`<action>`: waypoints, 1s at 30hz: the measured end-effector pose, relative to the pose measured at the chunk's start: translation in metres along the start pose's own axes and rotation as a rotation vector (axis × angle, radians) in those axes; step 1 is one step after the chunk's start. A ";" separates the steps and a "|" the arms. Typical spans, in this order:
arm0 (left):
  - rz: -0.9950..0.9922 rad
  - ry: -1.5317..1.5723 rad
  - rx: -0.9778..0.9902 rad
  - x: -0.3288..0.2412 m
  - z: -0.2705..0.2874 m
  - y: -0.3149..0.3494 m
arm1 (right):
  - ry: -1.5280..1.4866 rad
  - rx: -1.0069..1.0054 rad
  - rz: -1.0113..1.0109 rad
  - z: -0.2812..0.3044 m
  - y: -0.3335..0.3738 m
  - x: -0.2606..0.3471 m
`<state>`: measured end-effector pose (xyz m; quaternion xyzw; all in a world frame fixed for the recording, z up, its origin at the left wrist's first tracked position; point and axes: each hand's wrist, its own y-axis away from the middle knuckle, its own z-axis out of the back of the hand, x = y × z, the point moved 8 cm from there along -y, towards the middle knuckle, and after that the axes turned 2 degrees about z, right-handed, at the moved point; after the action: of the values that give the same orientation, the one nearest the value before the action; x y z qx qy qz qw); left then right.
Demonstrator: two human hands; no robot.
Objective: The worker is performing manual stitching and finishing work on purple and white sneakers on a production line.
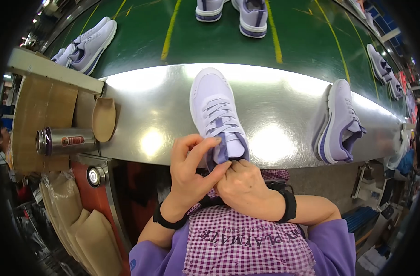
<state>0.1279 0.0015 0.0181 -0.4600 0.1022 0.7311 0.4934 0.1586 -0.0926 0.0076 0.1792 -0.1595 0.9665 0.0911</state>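
Note:
A pale lilac sneaker (212, 92) with flat laces lies on the metal bench, toe pointing away from me and heel at the near edge. My left hand (187, 172) pinches the darker purple tongue (222, 149) at the shoe's opening between thumb and fingers. Closed at the heel collar is my right hand (241, 186), its knuckles up and fingertips hidden at the rim. Something white fills the inside of the shoe. To the right, a matching sneaker (337, 122) rests on the bench, apart from both hands.
Beyond the metal bench (283, 106) runs a green belt (141, 43) with yellow lines, carrying several similar sneakers (253, 18). At left are a silver can (67, 141), a tan insole-shaped piece (103, 119) and a cardboard panel (44, 110). Tan sheets (97, 239) hang below.

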 end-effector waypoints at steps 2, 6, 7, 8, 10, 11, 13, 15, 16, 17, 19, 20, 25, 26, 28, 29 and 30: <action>-0.066 -0.026 -0.014 -0.005 0.000 -0.004 | -0.011 0.036 0.029 -0.002 0.001 0.002; -0.413 -0.183 0.159 -0.034 -0.009 -0.008 | 0.004 0.077 0.082 -0.011 0.002 0.004; -0.516 -0.237 0.156 -0.046 -0.009 -0.010 | -0.053 0.055 0.084 -0.012 0.003 0.003; -0.514 -0.236 0.156 -0.052 -0.007 -0.011 | -0.053 0.056 0.083 -0.015 0.004 0.004; -0.628 -0.261 0.282 -0.069 -0.015 -0.002 | -0.007 0.037 0.089 -0.019 0.006 0.006; -0.678 -0.369 0.358 -0.074 -0.019 0.000 | 0.017 0.027 0.093 -0.020 0.008 0.008; -0.641 -0.279 0.326 -0.067 -0.013 -0.004 | 0.064 0.009 0.100 -0.021 0.011 0.011; -0.598 -0.197 0.288 -0.051 -0.009 -0.007 | 0.080 0.004 0.115 -0.017 0.006 0.009; -0.541 -0.080 0.273 -0.037 -0.006 -0.007 | -0.059 0.135 0.059 -0.019 0.003 0.002; -0.482 0.037 0.260 -0.027 -0.002 -0.007 | -0.200 0.266 -0.001 -0.024 0.001 -0.002; -0.205 0.096 0.115 -0.004 0.011 -0.007 | -0.162 0.190 0.022 -0.017 -0.008 -0.003; 0.069 0.152 -0.033 0.021 0.023 -0.004 | -0.121 0.112 0.047 -0.010 -0.012 -0.002; 0.030 0.093 0.020 0.031 0.013 -0.002 | -0.196 0.135 0.020 -0.009 -0.014 -0.002; 0.030 0.096 0.020 0.032 0.013 -0.003 | -0.153 0.123 0.025 -0.009 -0.013 -0.003; -0.030 0.087 0.172 0.028 0.000 -0.005 | -0.107 0.110 0.029 -0.010 -0.012 -0.005; -0.032 0.091 0.175 0.027 0.001 -0.007 | -0.105 0.108 0.045 -0.010 -0.012 -0.004; 0.034 0.135 0.191 0.030 0.002 -0.009 | -0.104 0.106 0.061 -0.010 -0.011 -0.003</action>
<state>0.1316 0.0259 -0.0010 -0.4571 0.2121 0.6937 0.5146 0.1607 -0.0792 0.0008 0.2287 -0.1181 0.9653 0.0438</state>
